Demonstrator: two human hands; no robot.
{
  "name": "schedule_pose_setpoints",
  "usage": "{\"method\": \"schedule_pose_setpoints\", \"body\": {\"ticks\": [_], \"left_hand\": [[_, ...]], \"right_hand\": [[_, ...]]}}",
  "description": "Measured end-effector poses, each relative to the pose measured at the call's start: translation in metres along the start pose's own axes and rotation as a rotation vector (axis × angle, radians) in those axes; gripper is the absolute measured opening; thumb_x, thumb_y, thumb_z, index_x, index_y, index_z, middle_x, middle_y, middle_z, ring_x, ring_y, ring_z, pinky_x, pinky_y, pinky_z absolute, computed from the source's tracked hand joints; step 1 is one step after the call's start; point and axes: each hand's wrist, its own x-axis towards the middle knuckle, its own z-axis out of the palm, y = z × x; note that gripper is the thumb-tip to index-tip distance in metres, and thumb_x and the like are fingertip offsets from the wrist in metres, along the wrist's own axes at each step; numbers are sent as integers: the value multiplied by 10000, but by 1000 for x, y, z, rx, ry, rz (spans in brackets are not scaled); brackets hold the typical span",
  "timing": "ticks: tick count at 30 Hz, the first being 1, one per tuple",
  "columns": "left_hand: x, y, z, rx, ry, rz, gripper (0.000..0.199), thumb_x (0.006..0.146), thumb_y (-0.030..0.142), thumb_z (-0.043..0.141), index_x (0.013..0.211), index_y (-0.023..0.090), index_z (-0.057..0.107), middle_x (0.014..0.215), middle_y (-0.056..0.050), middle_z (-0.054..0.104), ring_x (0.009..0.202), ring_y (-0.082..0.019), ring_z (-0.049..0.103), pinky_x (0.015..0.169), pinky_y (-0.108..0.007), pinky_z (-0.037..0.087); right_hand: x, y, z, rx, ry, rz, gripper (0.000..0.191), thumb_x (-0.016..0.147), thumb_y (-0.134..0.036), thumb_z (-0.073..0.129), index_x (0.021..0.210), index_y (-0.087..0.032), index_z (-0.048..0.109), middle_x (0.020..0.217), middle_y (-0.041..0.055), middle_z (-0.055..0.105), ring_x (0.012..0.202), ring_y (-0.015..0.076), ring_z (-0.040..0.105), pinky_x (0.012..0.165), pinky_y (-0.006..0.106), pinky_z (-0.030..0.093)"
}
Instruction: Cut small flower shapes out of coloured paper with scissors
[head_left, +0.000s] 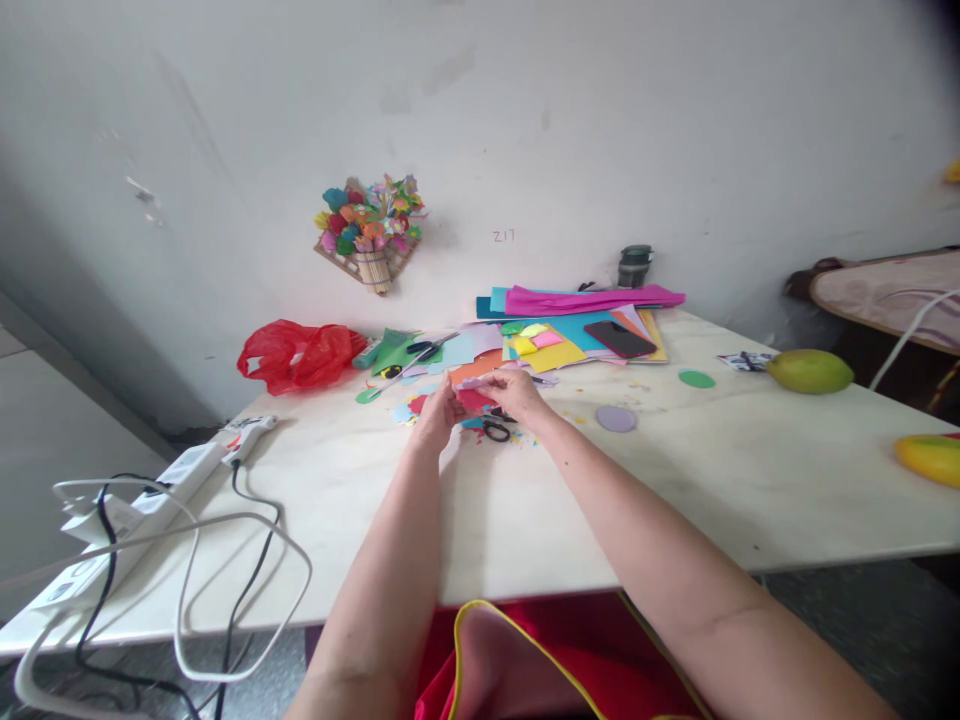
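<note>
My left hand [441, 414] and my right hand [516, 393] meet above the middle of the table, both with pinched fingers. Between their fingertips is a small lilac piece of paper [472, 383]. Beneath them lie red paper scraps [474, 402], with other coloured bits scattered around. Close under my right hand rests a pair of scissors with black handles [496, 430]; its blades are partly hidden. Another pair of dark-handled scissors [433, 346] lies farther back on green paper. A lilac paper circle [616, 418] and a green paper oval [697, 379] lie to the right.
Behind my hands are stacked coloured sheets [480, 345], a phone [621, 339] and a dark jar [635, 266]. A red plastic bag [300, 355] sits left. A white power strip [150, 510] with looping cables occupies the left edge. Mangoes [810, 371] lie right.
</note>
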Motion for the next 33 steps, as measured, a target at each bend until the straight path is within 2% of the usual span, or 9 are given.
{"method": "schedule_pose_setpoints", "body": {"ticks": [7, 13, 16, 20, 23, 25, 27, 30, 33], "left_hand": [[-4, 2, -1, 57, -58, -4, 414, 508, 383, 928, 742, 147, 681, 678, -32, 705, 605, -177, 685, 680, -314, 562], [-1, -1, -1, 71, -7, 7, 341, 519, 318, 922, 655, 147, 660, 633, -5, 669, 595, -157, 666, 698, -324, 583], [0, -2, -2, 63, 12, 11, 345, 545, 335, 920, 666, 145, 659, 635, -3, 659, 597, -160, 674, 728, -339, 589], [-1, -1, -1, 46, 12, 1, 382, 561, 374, 922, 696, 149, 646, 697, -19, 693, 651, -176, 709, 761, -332, 587], [-2, 1, 0, 58, 17, -18, 406, 567, 411, 919, 707, 157, 634, 684, -28, 701, 639, -185, 714, 740, -328, 582], [-1, 1, 0, 70, 28, -19, 411, 585, 434, 908, 705, 163, 624, 652, -28, 690, 647, -199, 718, 739, -338, 582], [-1, 1, 0, 75, 37, -13, 414, 599, 455, 896, 695, 172, 610, 630, -29, 681, 680, -218, 728, 751, -355, 584], [-1, 1, 1, 64, 48, -2, 426, 582, 466, 896, 673, 180, 595, 628, -32, 679, 717, -233, 732, 763, -364, 586], [-2, 1, 2, 48, 57, 4, 418, 564, 454, 900, 676, 175, 609, 629, -24, 671, 707, -221, 723, 756, -355, 588]], "right_hand": [[-1, -9, -4, -16, 38, 54, 155, 766, -196, 663, 615, -167, 675, 560, -21, 597, 540, 122, 547, 540, 221, 438], [0, -16, -8, 15, 72, 217, 223, 817, -212, 613, 598, -188, 578, 517, -26, 581, 458, 129, 552, 511, 232, 452], [2, -17, -16, -133, 131, 277, 212, 859, -202, 566, 656, -187, 621, 683, 19, 710, 555, 144, 630, 580, 241, 482], [1, -16, -33, -616, 220, 282, 186, 877, -237, 577, 833, -220, 757, 905, 75, 775, 874, 228, 701, 689, 275, 476], [-1, -11, -43, -775, 132, 312, 262, 864, -178, 588, 1027, -235, 786, 1038, 127, 771, 995, 271, 697, 761, 314, 484], [0, -7, -47, -877, 45, 400, 229, 789, -168, 680, 983, -203, 796, 1024, 169, 767, 1022, 306, 692, 785, 336, 496], [1, -3, -49, -936, 19, 395, 207, 729, -172, 746, 928, -187, 800, 1026, 189, 762, 1078, 327, 677, 823, 353, 503], [4, -1, -48, -858, 67, 333, 134, 717, -147, 745, 829, -207, 789, 988, 147, 773, 1056, 301, 687, 814, 335, 512], [5, -6, -42, -493, 91, 324, 99, 789, -152, 684, 730, -212, 736, 868, 70, 777, 882, 225, 721, 657, 257, 509]]}}
